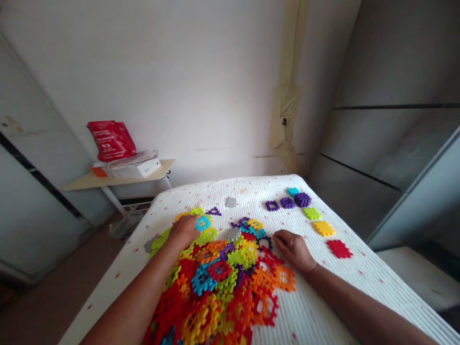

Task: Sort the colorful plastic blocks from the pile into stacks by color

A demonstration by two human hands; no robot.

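Observation:
A heap of colourful plastic interlocking tiles [217,270] lies on the cloth before me, mostly notched squares with cut-out windows. My left hand [185,231] is at the heap's far left, fingers closed at the edge of a blue windowed tile [203,223]; its fingertips are partly hidden. Beside the heap's right edge, my right hand [293,246] rests low with curled fingers, close to a dark purple frame tile [265,243]. Whatever it may hold is hidden. Beyond the heap lie a purple triangle tile [214,211] and a grey square tile [231,202].
Along the right lie a purple stack [303,200], two purple tile groups, and single blue, green [312,213], yellow [324,228] and red [339,248] tiles. A side table [79,182] at left carries a red bag [111,140] and white box. A wall stands behind.

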